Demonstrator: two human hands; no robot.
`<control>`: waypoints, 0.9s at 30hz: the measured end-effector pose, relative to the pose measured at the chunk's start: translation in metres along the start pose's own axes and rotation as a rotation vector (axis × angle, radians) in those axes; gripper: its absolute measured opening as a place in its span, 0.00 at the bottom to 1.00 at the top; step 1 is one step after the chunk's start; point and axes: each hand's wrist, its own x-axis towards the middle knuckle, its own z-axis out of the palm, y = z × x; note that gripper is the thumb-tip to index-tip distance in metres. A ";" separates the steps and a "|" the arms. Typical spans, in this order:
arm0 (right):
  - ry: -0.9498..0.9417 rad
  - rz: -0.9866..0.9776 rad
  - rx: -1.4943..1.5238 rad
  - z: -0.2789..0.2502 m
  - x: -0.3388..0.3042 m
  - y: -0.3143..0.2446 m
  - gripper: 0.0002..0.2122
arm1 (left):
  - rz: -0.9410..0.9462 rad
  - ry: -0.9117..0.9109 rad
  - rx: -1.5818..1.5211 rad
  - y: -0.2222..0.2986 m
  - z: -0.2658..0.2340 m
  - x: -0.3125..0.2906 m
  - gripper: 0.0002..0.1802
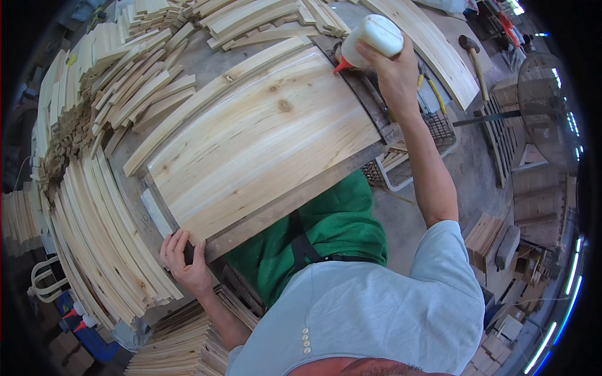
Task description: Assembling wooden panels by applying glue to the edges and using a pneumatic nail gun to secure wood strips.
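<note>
A wide wooden panel [251, 144] with a curved far edge lies in front of me on a dark work surface [276, 216]. My right hand [396, 72] is wrapped round a white squeeze bottle [379, 39], held tilted with its red nozzle [342, 64] pointing down by the panel's far right corner. A thin whitish line runs along the curved far edge. Beyond that edge lies a separate curved wooden strip [207, 100]. My left hand [188, 268] grips the corner of the work surface near the panel's near left corner, thumb on one side and fingers on the other.
Curved wooden slats [103, 232] are stacked at the left, with piles of short strips [141, 88] behind. At the right are a plastic basket [442, 135], a pair of yellow-handled pliers [434, 91], a hammer [475, 62] and a standing fan [545, 106].
</note>
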 end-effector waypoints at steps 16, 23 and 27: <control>-0.055 0.493 0.263 -0.087 -0.060 -0.029 0.22 | -0.082 0.045 -0.083 -0.008 -0.002 -0.005 0.20; -0.291 0.479 0.816 0.046 -0.059 -0.083 0.20 | -0.104 0.014 -0.234 0.002 0.006 0.009 0.22; -0.566 0.437 0.976 0.165 -0.071 -0.116 0.24 | -0.165 -0.074 -0.292 -0.017 -0.013 -0.001 0.28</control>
